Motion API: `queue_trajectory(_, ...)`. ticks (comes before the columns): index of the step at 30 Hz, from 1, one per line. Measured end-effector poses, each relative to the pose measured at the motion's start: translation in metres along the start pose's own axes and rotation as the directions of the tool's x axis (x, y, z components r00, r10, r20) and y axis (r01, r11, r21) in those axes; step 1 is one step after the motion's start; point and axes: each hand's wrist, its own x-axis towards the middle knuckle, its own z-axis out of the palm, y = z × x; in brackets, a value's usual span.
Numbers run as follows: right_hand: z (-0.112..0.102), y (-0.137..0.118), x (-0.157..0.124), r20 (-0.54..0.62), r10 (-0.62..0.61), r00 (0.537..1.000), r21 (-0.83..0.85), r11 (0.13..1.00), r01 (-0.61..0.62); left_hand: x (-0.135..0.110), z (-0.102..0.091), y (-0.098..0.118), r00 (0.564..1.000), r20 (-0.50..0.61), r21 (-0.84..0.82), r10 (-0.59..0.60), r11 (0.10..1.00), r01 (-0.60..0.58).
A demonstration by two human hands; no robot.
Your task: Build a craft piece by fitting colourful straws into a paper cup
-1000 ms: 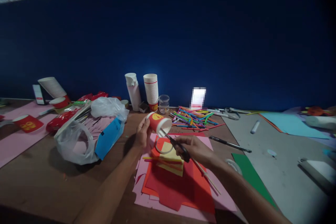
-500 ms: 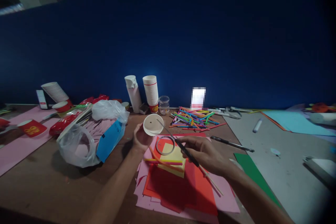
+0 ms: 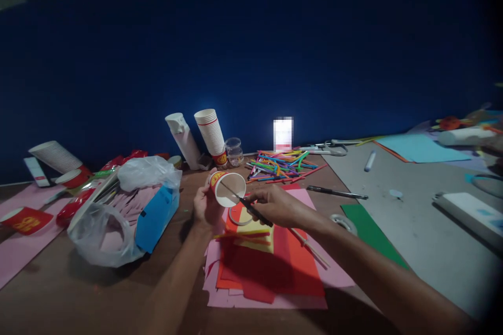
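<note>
A red paper cup [image 3: 231, 190] with a white inside is held in my left hand [image 3: 205, 207], its mouth tilted to the right and towards me. My right hand [image 3: 271, 203] grips a slim black-handled tool [image 3: 257, 213] with a thin metal shaft. That shaft crosses the cup's mouth; whether its tip touches the cup I cannot tell. Below the hands, a clear ring [image 3: 238, 216] and several yellow and orange strips [image 3: 245, 235] lie on stacked red sheets [image 3: 275, 267] and pink sheets.
Colourful straws [image 3: 279, 166] are heaped behind my right hand. Stacked paper cups [image 3: 211, 133], a white bottle [image 3: 184, 141] and a clear glass [image 3: 234, 153] stand at the back. Left is a plastic bag [image 3: 104, 238]; right are a black pen [image 3: 337, 192] and a green sheet [image 3: 373, 238].
The cup has turned so its red side shows and its mouth faces more to the right. My right hand has brought the tool nearer the cup. The whole view has tilted slightly.
</note>
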Motion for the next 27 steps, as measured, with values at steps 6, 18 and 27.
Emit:
queue_trajectory(6,-0.002,0.005,0.006,0.049,0.009,0.999,0.044,0.999,-0.011,0.002,-0.003,-0.005,0.998,-0.037,0.098,0.051,0.994,-0.047)
queue_trajectory(18,0.012,-0.024,-0.008,0.014,-0.23,0.973,-0.908,0.405,0.109,0.01,-0.018,-0.013,0.994,-0.063,0.152,-0.093,0.983,0.102)
queue_trajectory(27,0.019,-0.023,-0.002,0.099,-0.266,0.959,-0.96,0.227,0.162,0.006,-0.012,-0.019,0.993,0.084,0.252,-0.08,0.966,0.056)
